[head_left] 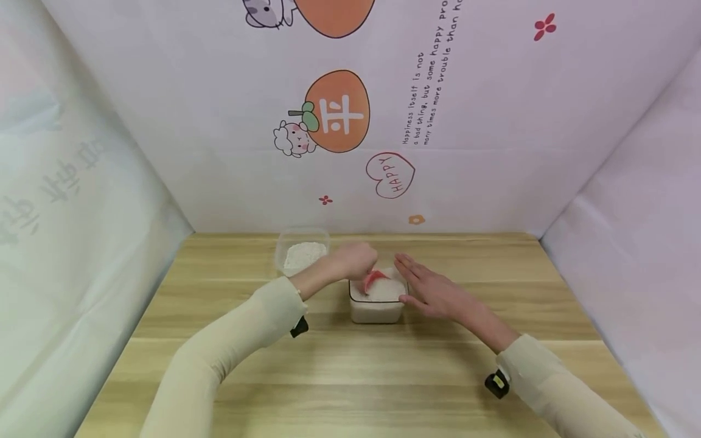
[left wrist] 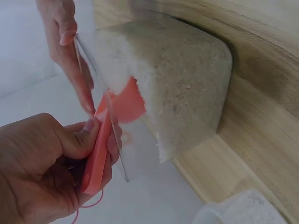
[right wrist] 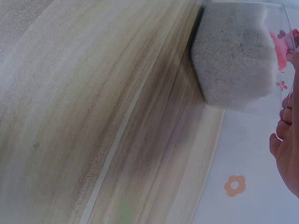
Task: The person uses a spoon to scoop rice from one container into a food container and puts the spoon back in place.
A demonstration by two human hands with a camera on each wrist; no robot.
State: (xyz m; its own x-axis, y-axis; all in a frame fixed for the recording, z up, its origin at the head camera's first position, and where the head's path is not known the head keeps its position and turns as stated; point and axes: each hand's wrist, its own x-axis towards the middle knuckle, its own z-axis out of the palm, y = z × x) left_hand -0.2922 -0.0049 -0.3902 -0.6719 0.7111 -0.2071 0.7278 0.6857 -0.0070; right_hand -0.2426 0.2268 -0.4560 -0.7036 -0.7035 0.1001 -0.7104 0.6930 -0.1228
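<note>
My left hand grips the handle of a pink-red scoop, its thumb laid along the handle. The scoop's head dips into a clear square tub of whitish grainy material. In the left wrist view, the head sits at the surface of the grains, inside the clear wall. At the tub's right side is my right hand, fingers straight and together against the rim, thumb at the near corner. Part of that hand shows at the right wrist view's edge.
A second clear tub with white powder stands to the left, partly behind my left forearm. The wooden table meets a printed white backdrop just behind the tubs, and white sheets hang on both sides.
</note>
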